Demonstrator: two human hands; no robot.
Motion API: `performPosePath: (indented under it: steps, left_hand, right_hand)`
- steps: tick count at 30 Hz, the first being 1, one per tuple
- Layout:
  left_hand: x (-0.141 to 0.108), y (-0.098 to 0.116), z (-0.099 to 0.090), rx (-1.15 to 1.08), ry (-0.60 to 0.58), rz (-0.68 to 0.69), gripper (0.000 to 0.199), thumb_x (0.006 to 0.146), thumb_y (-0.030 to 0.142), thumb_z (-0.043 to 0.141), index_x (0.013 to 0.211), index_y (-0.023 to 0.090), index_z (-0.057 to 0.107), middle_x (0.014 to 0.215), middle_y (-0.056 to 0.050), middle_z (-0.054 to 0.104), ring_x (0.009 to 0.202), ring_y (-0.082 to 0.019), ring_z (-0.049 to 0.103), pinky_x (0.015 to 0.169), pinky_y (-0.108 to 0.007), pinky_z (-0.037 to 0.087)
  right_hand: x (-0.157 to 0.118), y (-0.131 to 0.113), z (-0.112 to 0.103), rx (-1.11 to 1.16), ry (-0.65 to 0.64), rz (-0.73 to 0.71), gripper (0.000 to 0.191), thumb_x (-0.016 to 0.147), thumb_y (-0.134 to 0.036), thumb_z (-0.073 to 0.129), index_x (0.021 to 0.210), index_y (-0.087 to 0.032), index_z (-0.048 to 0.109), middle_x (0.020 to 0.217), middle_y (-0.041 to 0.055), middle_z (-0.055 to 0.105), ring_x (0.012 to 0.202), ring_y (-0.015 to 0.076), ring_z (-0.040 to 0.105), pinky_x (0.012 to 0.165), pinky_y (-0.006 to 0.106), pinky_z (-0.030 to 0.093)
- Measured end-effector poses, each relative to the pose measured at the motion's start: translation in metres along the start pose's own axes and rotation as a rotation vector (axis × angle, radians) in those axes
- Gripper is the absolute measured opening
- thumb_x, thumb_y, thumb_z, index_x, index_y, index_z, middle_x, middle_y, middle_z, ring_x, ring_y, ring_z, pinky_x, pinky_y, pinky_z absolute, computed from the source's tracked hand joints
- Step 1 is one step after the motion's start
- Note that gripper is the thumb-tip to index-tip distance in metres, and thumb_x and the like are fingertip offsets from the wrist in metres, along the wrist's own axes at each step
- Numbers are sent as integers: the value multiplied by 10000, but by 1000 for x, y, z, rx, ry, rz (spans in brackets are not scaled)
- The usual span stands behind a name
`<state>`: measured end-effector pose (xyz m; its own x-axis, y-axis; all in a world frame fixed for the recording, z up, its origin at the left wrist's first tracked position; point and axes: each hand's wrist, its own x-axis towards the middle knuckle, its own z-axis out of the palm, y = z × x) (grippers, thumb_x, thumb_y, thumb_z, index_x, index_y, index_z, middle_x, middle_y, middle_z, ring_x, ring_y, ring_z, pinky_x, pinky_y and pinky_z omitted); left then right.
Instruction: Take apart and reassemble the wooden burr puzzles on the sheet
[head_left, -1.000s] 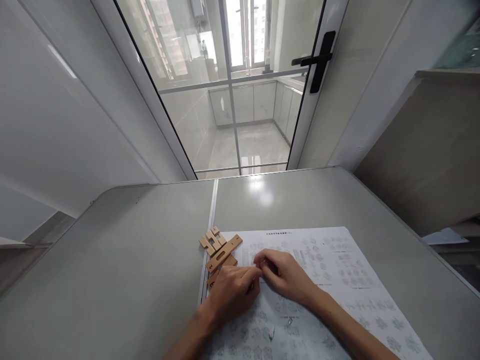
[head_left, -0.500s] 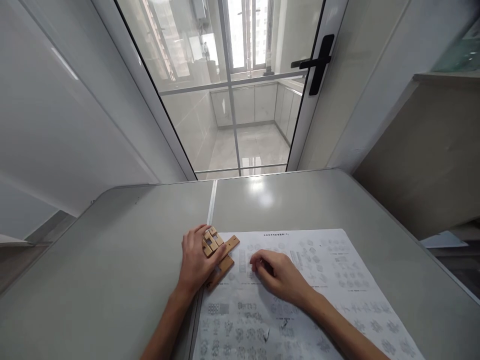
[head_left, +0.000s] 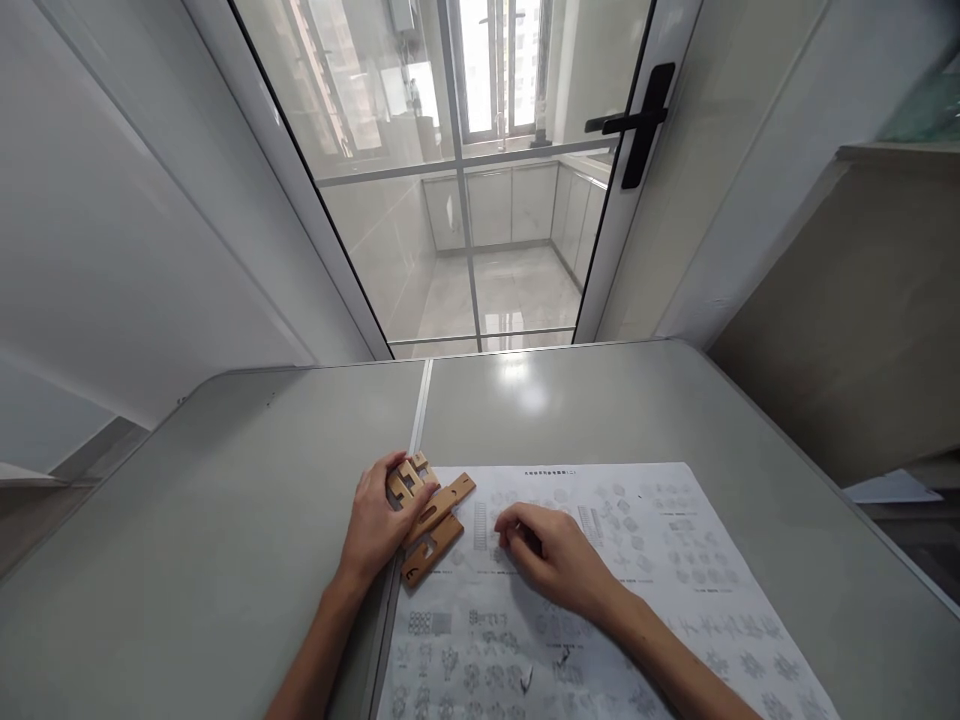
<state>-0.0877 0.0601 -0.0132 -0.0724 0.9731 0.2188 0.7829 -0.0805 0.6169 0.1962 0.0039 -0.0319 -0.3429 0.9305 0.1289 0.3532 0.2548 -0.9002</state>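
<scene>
My left hand is closed around a cluster of pale, notched wooden puzzle pieces, fingers along the far side and thumb along the near side. Against the thumb lies a brown slotted wooden strip. Just below it, a wider brown wooden piece with a cut-out and a dark mark at its near end rests at the sheet's left edge. On the printed sheet, my right hand lies on its side with fingers curled in; nothing shows in them.
Faint diagrams cover the sheet, with small dark marks near its lower middle. A metal seam crosses the grey table. Beyond the table's far edge stands a glass door with a black handle; a wall closes the left side.
My left hand has shifted slightly left and toward me with the pale pieces, uncovering more of the two brown pieces. My right hand stays nearly in place.
</scene>
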Motion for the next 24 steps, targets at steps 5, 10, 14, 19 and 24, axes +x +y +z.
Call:
performPosePath:
  steps: [5, 10, 14, 19, 24]
  left_hand:
    - [1, 2, 0, 22, 18, -1, 588, 882, 656, 728, 1301, 249, 665, 1269, -107, 729, 1207, -356, 680, 1095, -523, 535]
    - [2, 1, 2, 1, -2, -10, 622, 820, 601, 816, 1316, 264, 653, 1302, -90, 724, 1210, -346, 679, 1121, -523, 512]
    - [4, -2, 4, -9, -4, -23, 676, 766, 583, 872, 1326, 272, 658, 1312, -86, 721, 1219, -340, 679, 1109, -516, 519]
    - [4, -3, 5, -19, 12, 11, 629, 806, 571, 844, 1326, 273, 653, 1303, -81, 730, 1202, -319, 697, 1100, -489, 528]
    - [2, 0, 2, 6, 31, 21, 598, 833, 577, 818, 1319, 272, 654, 1291, -79, 733, 1199, -316, 698, 1083, -479, 546]
  right_hand:
    - [1, -3, -1, -9, -1, 14, 232, 926, -76, 541, 985, -238, 697, 874, -13, 767, 709, 157, 644, 703, 283, 451]
    - [1, -4, -2, -18, 2, 18, 233, 918, -72, 543, 981, -239, 693, 865, -16, 763, 719, 160, 648, 716, 284, 457]
    - [1, -2, -1, -19, 2, 14, 231, 921, -74, 542, 988, -234, 695, 869, -10, 765, 732, 162, 655, 731, 287, 467]
    - [1, -3, 0, -27, 4, 16, 224, 922, -79, 544, 984, -229, 698, 865, -6, 763, 709, 158, 636, 710, 284, 453]
    - [1, -4, -1, -32, -1, 15, 222, 925, -92, 538, 994, -233, 696, 859, 3, 763, 698, 165, 625, 705, 291, 449]
